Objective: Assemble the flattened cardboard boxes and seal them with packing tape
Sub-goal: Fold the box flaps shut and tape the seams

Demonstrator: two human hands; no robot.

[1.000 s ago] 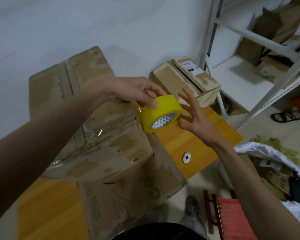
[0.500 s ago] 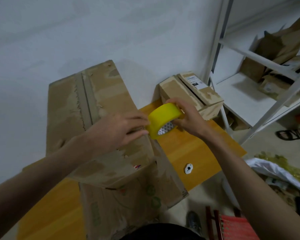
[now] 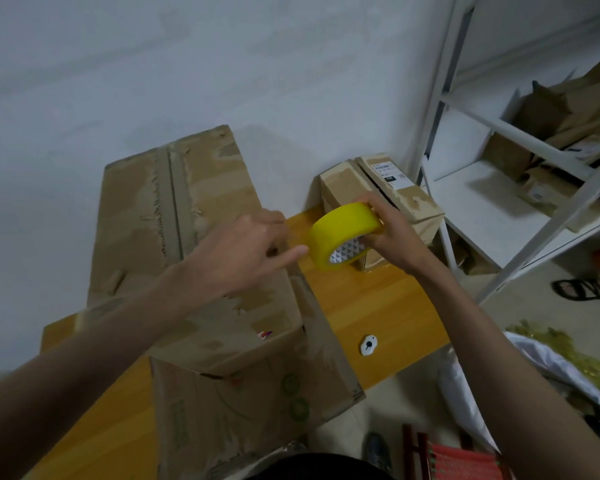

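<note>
- Tape (image 3: pixel 343 233) sits in your right hand (image 3: pixel 392 237) — a yellow roll, held above the far part of the table (image 3: pixel 378 306), with fingers curled over its top and thumb below.
- Your left hand (image 3: pixel 243 254) is just beside the roll, on its left; one finger points out and its tip meets the roll's edge. The other fingers are blurred, so you cannot tell whether they pinch a tape end or only touch.
- The big box (image 3: pixel 187 244) stands under your left forearm, closed flaps on top, its surface torn and patched with old tape marks.
- A flat box (image 3: pixel 257 403) lies partly beneath it and juts over the near table edge, green printing on its face.
- A small box (image 3: pixel 395 195) with a white label rests against the wall behind the roll, at the table's far corner.
- A small white disc (image 3: pixel 368 344) lies on the bare wood, apart from the boxes.
- To your right stands a white shelf (image 3: pixel 492 126) with more cardboard on it; a sandal (image 3: pixel 586 289) lies on the floor below — beside it, nearer you, a white bag (image 3: pixel 534 358).
</note>
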